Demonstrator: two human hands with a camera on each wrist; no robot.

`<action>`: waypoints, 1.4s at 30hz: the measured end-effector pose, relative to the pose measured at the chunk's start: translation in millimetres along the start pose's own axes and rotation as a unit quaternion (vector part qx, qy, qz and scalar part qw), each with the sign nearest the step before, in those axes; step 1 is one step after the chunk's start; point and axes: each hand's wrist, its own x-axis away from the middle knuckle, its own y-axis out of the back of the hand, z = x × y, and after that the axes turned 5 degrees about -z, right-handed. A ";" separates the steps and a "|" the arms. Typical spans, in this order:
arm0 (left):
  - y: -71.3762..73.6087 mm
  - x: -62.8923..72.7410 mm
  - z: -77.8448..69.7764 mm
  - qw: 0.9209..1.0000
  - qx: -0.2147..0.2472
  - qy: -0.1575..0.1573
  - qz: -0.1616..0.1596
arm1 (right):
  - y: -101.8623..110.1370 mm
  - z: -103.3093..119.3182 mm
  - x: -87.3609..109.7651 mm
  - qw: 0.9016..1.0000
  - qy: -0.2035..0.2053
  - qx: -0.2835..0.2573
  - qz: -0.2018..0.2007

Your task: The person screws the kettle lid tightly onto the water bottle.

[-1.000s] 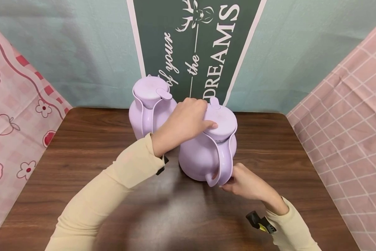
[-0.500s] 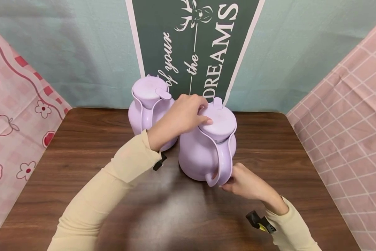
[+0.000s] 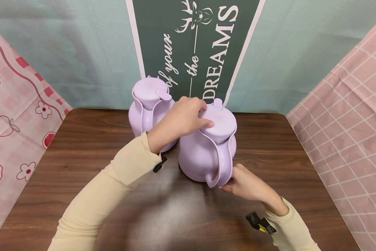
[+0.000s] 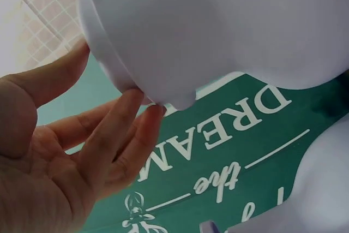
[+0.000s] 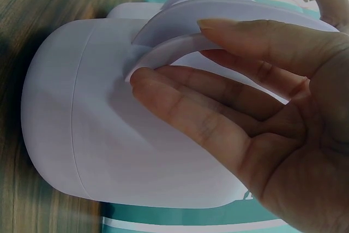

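Note:
Two lilac vacuum jugs stand upright on the table. My left hand (image 3: 184, 116) holds the round lid (image 3: 220, 122) of the right jug (image 3: 195, 158) by its left edge. In the left wrist view, the thumb and fingertips of my left hand (image 4: 82, 135) touch the lid's rim (image 4: 112, 53) from two sides. My right hand (image 3: 247, 183) pinches the lower part of that jug's curved handle (image 3: 226, 162). The right wrist view shows thumb and fingers of my right hand (image 5: 234, 91) about the handle (image 5: 174, 50). Behind my left forearm, the left jug (image 3: 136, 116) is partly hidden.
The brown wooden table (image 3: 90, 157) ends at a pale blue-green cloth wall (image 3: 90, 52) with a dark green lettered banner (image 3: 203, 45). A pink fruit-print cloth (image 3: 15, 122) hangs at the left, a pink grid-patterned one (image 3: 354, 132) at the right.
The lid's small tab has shifted slightly right, the lid having turned a little. My left hand has slid slightly left along the lid's edge. My right hand stays at the handle.

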 end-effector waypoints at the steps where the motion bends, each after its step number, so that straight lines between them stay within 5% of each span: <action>1: 0.1 0.9 -1.2 1.000 -0.002 0.003 0.001 | 0.0 -0.2 0.1 1.000 0.000 -0.001 0.000; 23: 3.7 -7.0 9.3 0.999 0.039 0.004 0.029 | -1.6 0.5 0.4 1.000 0.012 0.001 -0.013; 42: -1.0 1.2 -4.9 1.000 -0.011 0.014 0.008 | -0.6 0.8 0.4 1.000 -0.003 0.002 0.000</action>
